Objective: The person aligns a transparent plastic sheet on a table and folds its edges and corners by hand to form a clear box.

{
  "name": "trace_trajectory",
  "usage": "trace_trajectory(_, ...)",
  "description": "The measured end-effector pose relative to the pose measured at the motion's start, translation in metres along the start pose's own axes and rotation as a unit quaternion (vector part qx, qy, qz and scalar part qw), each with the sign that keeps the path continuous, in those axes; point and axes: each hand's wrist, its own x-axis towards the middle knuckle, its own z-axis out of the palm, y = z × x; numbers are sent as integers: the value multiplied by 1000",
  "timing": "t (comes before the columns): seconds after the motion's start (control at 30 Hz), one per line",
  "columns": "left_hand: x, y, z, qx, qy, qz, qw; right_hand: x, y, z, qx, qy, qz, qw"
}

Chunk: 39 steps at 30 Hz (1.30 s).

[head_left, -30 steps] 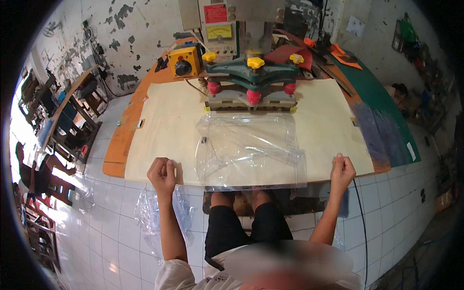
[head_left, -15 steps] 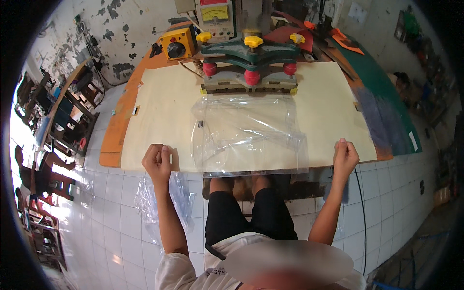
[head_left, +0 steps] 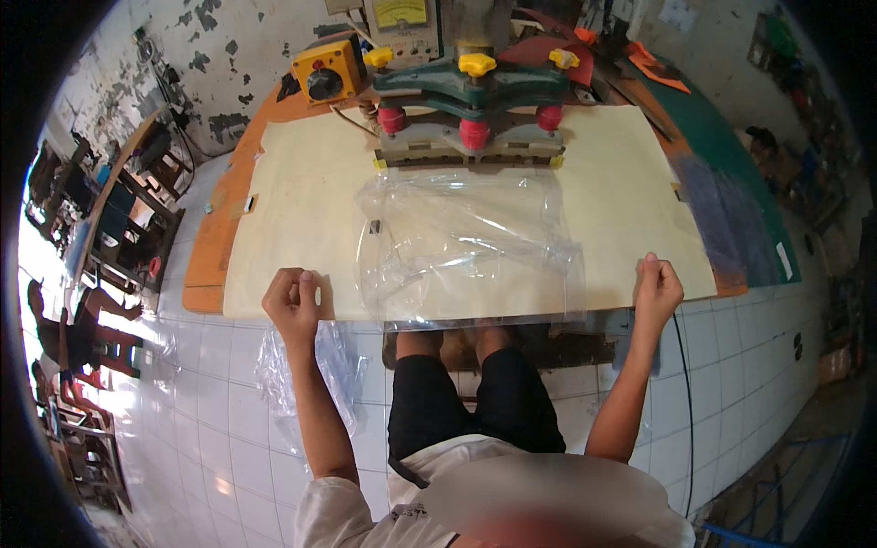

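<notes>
A sheet of clear plastic film, with folds and creases catching the light, lies across the pale yellow sheet on the table. Its near end reaches the table's front edge, and its far end lies by the press head. My left hand is closed in a loose fist at the front edge, left of the film and not touching it. To the right of the film, my right hand is likewise curled closed at the edge. Nothing shows in either hand. Beyond the film stands a green press head with yellow knobs and red posts.
The pale yellow sheet covers much of the orange-brown tabletop. A yellow box with a black dial sits left of the press. More crumpled clear plastic lies below the table's left front. A black cable runs down at right.
The view has shifted slightly. Both hands stay closed on either side of the film, almost where they were. The film and the press look the same.
</notes>
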Motion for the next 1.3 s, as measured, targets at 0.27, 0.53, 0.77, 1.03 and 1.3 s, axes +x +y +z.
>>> trace_trajectory(0.27, 1, 1, -1, 16, 0, 6, 1000, 1, 4, -3, 15, -23, 25, 999)
trace_trajectory(0.53, -1, -12, 0, 5, 6, -10, 1000, 31, -7, 7, -138, -184, 60, 971)
trace_trajectory(0.77, 0, -10, 0, 7, 14, 18, 1000, 68, -22, 70, 42, -367, 216, 904)
trace_trajectory(1.03, -6, -15, -2, 4, 16, 4, 1000, 96, -34, 143, -18, -391, 298, 871)
trace_trajectory(1.3, -7, -8, -1, 6, 12, -12, 1000, 92, -35, 166, -142, -391, 276, 867)
